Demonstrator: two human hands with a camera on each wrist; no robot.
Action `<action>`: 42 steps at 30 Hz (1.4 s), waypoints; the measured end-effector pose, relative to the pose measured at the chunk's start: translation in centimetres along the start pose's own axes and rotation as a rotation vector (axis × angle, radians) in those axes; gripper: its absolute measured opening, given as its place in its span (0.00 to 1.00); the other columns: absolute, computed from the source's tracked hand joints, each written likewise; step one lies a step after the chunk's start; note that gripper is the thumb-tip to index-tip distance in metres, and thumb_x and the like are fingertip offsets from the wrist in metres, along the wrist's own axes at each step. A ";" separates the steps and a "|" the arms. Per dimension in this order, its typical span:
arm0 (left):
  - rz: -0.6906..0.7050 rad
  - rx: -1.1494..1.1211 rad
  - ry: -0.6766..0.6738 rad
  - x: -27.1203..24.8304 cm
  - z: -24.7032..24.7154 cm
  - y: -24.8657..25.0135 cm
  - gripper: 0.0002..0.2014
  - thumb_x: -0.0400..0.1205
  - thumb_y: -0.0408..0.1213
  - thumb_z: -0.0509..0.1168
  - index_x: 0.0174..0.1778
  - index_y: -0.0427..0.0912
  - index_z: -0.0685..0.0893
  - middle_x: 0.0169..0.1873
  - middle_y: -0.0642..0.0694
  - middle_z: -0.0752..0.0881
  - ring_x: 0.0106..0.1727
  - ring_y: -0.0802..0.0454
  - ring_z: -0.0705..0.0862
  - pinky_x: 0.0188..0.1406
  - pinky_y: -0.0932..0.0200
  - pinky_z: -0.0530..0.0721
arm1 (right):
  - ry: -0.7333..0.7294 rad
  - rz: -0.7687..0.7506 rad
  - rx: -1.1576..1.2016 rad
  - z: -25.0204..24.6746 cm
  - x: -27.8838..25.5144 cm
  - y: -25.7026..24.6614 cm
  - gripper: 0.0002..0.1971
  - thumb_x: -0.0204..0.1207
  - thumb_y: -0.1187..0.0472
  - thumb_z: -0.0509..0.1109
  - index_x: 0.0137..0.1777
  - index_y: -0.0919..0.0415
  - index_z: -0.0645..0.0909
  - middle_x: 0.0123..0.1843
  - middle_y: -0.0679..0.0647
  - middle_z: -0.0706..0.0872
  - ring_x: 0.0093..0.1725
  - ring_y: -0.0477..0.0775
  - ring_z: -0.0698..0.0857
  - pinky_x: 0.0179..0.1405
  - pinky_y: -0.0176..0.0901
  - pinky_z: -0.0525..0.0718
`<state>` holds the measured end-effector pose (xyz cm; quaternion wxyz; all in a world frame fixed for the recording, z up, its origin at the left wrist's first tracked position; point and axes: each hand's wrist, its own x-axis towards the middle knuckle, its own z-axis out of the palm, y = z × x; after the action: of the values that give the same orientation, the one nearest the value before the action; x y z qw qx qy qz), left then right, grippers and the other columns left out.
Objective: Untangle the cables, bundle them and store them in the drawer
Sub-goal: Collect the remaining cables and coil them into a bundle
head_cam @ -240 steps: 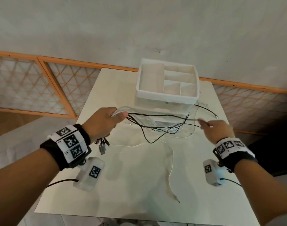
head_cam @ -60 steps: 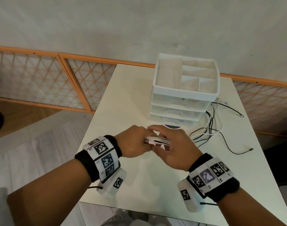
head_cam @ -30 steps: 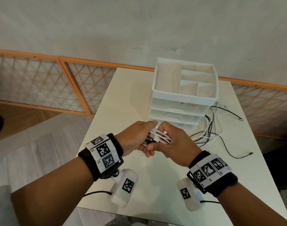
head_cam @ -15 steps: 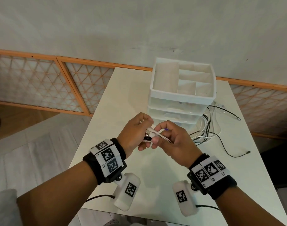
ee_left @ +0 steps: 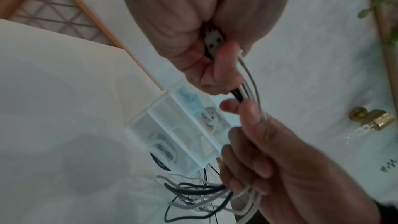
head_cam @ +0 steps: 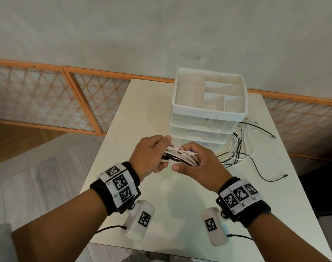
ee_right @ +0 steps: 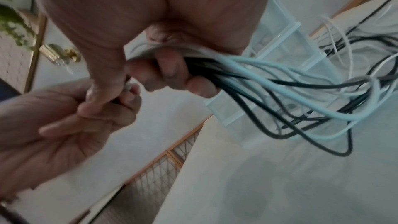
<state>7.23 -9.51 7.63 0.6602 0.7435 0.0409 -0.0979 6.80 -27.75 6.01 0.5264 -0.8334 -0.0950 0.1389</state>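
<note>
The white table fills the middle of your head view, its far edge against the grey wall. On its far right part stands the white drawer unit: an open-topped divided tray on top, with translucent drawers stacked below, all pushed in. In the left wrist view the drawer unit shows small items behind its clear fronts; what they are cannot be told.

Loose cable runs, black and white, lie on the table just right of the drawer unit and trail toward the near right, one black lead ending alone on the table surface.

The cable bundle is held above the table, just in front of the drawer unit, between both your hands. Your left hand has its fingers curled round the left end of the bundle, where the plugs sit; the left wrist view shows a metal connector held against the palm. Your right hand closes on the right part of the bundle, with fingers wrapped over the gathered strands. From that fist the cable loops fan out to the right, down toward the table beside the drawer unit.
</note>
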 end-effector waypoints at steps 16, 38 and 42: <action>0.266 0.599 -0.040 1.1 -1.7 1.7 0.28 0.80 0.63 0.59 0.68 0.48 0.81 0.58 0.51 0.86 0.59 0.54 0.83 0.62 0.54 0.82 | -0.029 -0.156 -0.288 -0.4 0.4 0.5 0.06 0.72 0.50 0.80 0.40 0.51 0.89 0.31 0.46 0.86 0.31 0.46 0.82 0.37 0.46 0.82; 0.129 0.807 0.043 2.6 -3.3 1.8 0.27 0.87 0.58 0.48 0.30 0.43 0.73 0.25 0.48 0.76 0.32 0.43 0.75 0.37 0.53 0.69 | 0.600 -0.307 -0.695 -7.7 0.2 4.1 0.09 0.63 0.65 0.76 0.37 0.52 0.80 0.35 0.47 0.84 0.40 0.56 0.81 0.45 0.50 0.75; 0.175 0.284 0.219 3.2 -3.2 3.1 0.26 0.85 0.58 0.57 0.26 0.44 0.73 0.12 0.55 0.69 0.19 0.51 0.66 0.28 0.55 0.66 | 0.103 0.249 -0.970 -5.1 -1.0 10.5 0.01 0.76 0.52 0.65 0.46 0.46 0.76 0.52 0.43 0.88 0.58 0.53 0.83 0.57 0.51 0.70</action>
<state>11.25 -6.95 10.39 0.5463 0.8361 0.0336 0.0364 7.68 -36.87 -1.33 0.0618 -0.9929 -0.0225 0.0993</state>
